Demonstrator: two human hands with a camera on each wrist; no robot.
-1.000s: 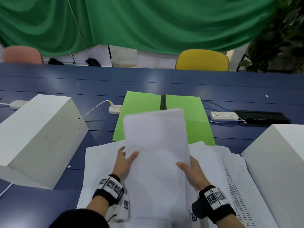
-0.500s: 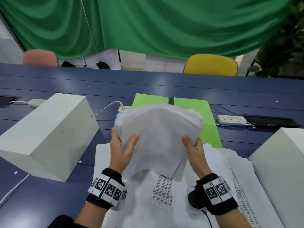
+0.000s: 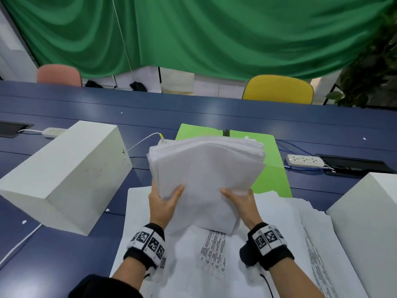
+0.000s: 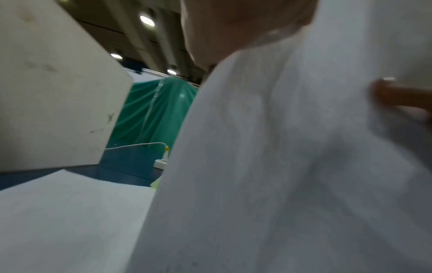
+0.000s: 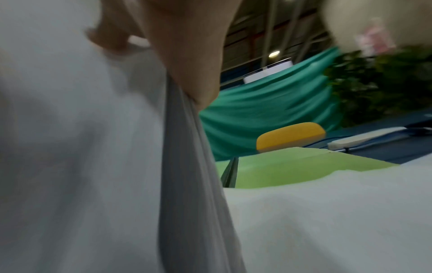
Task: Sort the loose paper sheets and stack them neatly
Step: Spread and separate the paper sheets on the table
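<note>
The thick bundle of white paper sheets (image 3: 206, 179) is soft and limp: it arches over at the top, its far edge fanned into many thin layers, its near face blank and matte. You hold it up off the counter, above the spread of loose sheets, with its lower edge hanging just over a printed page. Your left hand (image 3: 164, 204) clasps the bundle's left edge, thumb laid on the near face and fingers behind. Your right hand (image 3: 241, 200) grips the right edge the same way, thumb in front; the right wrist view shows the stacked edges pinched under the palm.

Under the bundle the loose white paper sheets (image 3: 279, 233) lie overlapped and skewed on the dark blue smooth counter (image 3: 193, 108), some printed with small tables of text (image 3: 213, 252). Just beyond them lies an open lime-green folder (image 3: 268, 168) with a dark spine, partly hidden by the bundle. A large white rectangular block (image 3: 64, 175) with scuffed faces stands to your left, and another white block (image 3: 369, 222) stands to your right, hemming the paper in. White power strips (image 3: 305, 161) and cables rest further back. A yellow chair (image 3: 278, 89), a pink chair (image 3: 59, 75) and a draped green cloth (image 3: 193, 35) stand behind the counter.
</note>
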